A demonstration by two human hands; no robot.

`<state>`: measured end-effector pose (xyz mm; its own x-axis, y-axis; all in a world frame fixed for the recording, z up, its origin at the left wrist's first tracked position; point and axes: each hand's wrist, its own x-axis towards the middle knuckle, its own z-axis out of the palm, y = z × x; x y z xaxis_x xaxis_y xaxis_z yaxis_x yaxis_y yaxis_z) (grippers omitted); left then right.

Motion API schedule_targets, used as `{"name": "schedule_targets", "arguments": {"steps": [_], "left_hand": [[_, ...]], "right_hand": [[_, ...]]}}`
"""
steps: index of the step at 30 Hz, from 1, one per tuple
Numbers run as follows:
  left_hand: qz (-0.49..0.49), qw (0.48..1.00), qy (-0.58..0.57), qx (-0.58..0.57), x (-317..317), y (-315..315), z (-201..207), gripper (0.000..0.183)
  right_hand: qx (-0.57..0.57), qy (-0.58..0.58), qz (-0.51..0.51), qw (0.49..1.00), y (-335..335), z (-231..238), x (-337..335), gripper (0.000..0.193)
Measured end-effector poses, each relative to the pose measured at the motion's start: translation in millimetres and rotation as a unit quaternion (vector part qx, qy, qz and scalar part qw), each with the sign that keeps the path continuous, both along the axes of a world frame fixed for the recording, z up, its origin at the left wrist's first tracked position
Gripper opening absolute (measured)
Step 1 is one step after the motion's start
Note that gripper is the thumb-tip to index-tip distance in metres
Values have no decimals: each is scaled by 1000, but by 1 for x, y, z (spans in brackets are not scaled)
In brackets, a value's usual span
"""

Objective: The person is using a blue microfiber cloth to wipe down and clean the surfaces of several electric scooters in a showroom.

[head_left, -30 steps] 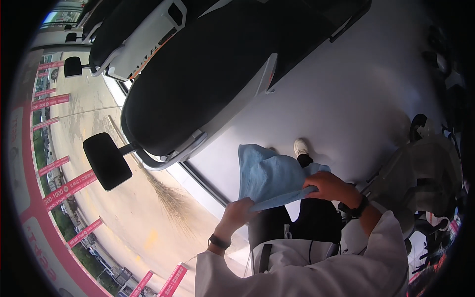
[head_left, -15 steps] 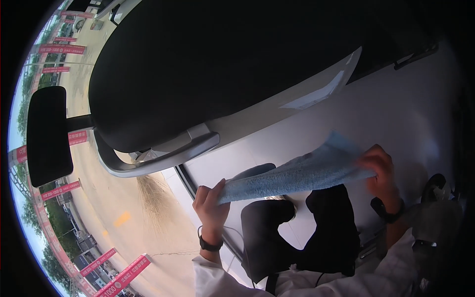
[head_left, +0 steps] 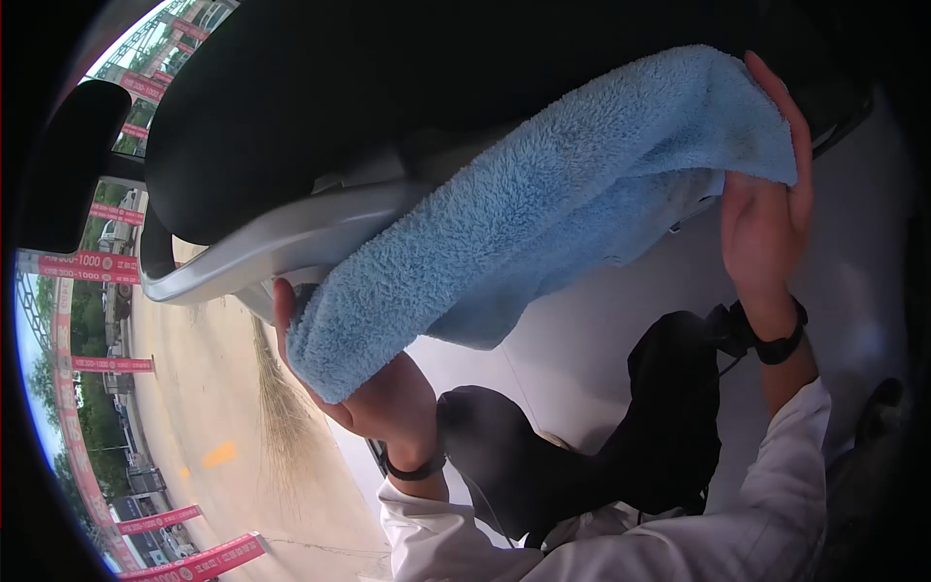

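Observation:
A fluffy blue towel (head_left: 543, 175) stretches slantwise between my two hands, its lower part hanging in loose folds. My left hand (head_left: 388, 403) holds its lower left end, with the thumb (head_left: 283, 306) up along the edge and the other fingers hidden under the cloth. At the upper right end my right hand (head_left: 766, 228) holds the towel from beneath, one finger stretched along its edge and the rest covered. Behind the towel is a large black padded seat (head_left: 291, 126) with a grey curved handle (head_left: 262, 228). Whether the towel touches the seat, I cannot tell.
A black headrest-like pad (head_left: 73, 165) sticks out at the left. Below are my dark-clothed legs (head_left: 669, 407) over a pale floor (head_left: 572, 320). Beyond the floor's left edge lie sandy ground (head_left: 194, 388), a straw broom (head_left: 281, 417) and pink banners (head_left: 155, 521).
Both hands have moved up and apart, closer to the seat, the left going left. The towel, narrow and blurred before, is now spread wider in front of the seat's lower edge. The view has shifted.

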<state>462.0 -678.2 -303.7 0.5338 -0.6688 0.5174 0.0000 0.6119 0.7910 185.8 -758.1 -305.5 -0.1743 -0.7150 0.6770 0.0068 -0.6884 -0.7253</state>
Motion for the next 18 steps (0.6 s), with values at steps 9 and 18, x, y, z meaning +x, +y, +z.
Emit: {"name": "schedule_targets", "arguments": {"steps": [9, 18], "left_hand": [[207, 740, -623, -147, 29, -25, -55, 82], [291, 778, -545, -117, 68, -27, -74, 73]], "right_hand": [[-237, 333, -267, 873, -23, -46, 64, 65], [-223, 316, -302, 871, -1, -47, 115, 63]]}}
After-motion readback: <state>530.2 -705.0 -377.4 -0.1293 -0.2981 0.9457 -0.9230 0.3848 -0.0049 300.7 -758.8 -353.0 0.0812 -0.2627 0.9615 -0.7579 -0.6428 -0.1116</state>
